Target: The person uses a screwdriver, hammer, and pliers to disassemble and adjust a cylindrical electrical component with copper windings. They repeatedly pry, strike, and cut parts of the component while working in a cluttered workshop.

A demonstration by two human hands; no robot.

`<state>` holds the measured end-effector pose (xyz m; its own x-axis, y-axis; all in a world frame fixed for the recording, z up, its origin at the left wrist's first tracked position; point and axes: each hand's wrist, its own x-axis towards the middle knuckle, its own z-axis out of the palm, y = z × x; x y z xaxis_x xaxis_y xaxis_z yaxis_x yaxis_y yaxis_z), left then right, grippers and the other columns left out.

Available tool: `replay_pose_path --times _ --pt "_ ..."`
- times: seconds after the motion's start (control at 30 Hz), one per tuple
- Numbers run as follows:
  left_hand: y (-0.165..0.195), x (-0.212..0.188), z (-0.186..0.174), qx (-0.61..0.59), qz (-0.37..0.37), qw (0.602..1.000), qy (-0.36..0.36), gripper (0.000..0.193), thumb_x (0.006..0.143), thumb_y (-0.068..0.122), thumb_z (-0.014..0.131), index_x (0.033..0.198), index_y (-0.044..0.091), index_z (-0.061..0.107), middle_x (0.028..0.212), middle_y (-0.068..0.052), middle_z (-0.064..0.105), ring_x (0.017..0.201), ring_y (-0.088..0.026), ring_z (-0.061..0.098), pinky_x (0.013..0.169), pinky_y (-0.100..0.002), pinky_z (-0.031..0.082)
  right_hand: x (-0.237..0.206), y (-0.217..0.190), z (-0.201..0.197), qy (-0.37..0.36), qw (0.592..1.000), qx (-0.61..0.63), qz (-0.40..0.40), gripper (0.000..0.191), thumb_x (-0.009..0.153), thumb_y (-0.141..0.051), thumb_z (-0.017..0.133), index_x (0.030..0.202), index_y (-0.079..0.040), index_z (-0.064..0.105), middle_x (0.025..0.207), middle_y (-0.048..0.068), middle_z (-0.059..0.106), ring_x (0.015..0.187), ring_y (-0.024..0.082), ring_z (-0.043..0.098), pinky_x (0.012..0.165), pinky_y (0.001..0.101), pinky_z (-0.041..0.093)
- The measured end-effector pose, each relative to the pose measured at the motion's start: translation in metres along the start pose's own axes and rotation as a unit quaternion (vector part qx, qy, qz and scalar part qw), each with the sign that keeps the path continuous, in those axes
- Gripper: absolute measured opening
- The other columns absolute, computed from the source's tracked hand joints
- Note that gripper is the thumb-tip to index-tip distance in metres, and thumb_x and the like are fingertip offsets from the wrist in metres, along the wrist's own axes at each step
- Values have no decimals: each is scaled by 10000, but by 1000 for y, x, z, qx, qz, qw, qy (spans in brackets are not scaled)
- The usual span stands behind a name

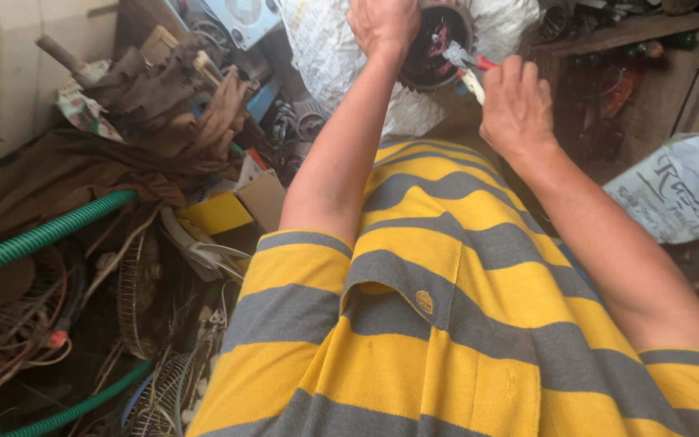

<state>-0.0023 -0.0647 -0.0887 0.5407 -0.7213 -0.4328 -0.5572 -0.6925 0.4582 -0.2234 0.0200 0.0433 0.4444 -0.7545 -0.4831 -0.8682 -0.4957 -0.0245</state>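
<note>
Left hand (383,24) grips the far rim of a round motor stator (434,47), fingers closed, steadying it. Right hand (516,105) closed around red-handled pliers (467,63), tips aimed into its windings.

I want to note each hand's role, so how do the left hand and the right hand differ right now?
The left hand grips the rim of the round dark motor part from above, at the frame's top edge; the right hand sits lower and holds red-handled pliers pointed into that part. The left arm reaches straighter, the right comes in at an angle. Both are bare and meet at the same part.
</note>
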Motion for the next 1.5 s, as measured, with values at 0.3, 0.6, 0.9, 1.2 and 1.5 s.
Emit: replay_pose_path --times 0.3,0.6,0.9,1.2,1.5 --pt "8 -2 3 -13 -43 999 8 405 853 431 565 943 74 734 994 -238 727 997 -436 671 930 -526 510 20 13 13 12 991 123 58 514 736 -134 784 1171 -33 529 1041 193 613 846 406 678 689 523 556" --pt "13 -4 2 -67 14 997 19 276 948 366 530 1069 194 709 1011 -114 759 1021 -360 673 900 -482 509 36 39 21 103 970 221 -15 421 769 -171 774 1145 -92 603 1017 101 662 805 343 687 681 441 566" --pt "22 -1 -13 -82 -24 996 -35 255 953 326 530 1111 238 709 1022 -86 767 1022 -311 708 899 -438 532 49 45 26 157 959 231 -45 307 855 -229 783 1100 -124 630 943 71 661 731 304 670 640 400 546" --pt "12 -3 -6 -92 -8 995 -23 302 942 367 516 1101 207 717 1037 -96 777 1017 -351 698 903 -465 525 26 32 1 53 980 193 7 365 830 -184 724 1157 -102 585 1030 126 647 864 354 691 704 485 555" --pt "1 -13 -15 -148 95 984 21 295 975 387 644 1143 147 672 1136 -119 726 1083 -323 658 1003 -433 489 -39 29 -15 3 920 375 110 391 844 -50 665 1214 -29 542 1226 178 505 1045 434 602 871 538 494"
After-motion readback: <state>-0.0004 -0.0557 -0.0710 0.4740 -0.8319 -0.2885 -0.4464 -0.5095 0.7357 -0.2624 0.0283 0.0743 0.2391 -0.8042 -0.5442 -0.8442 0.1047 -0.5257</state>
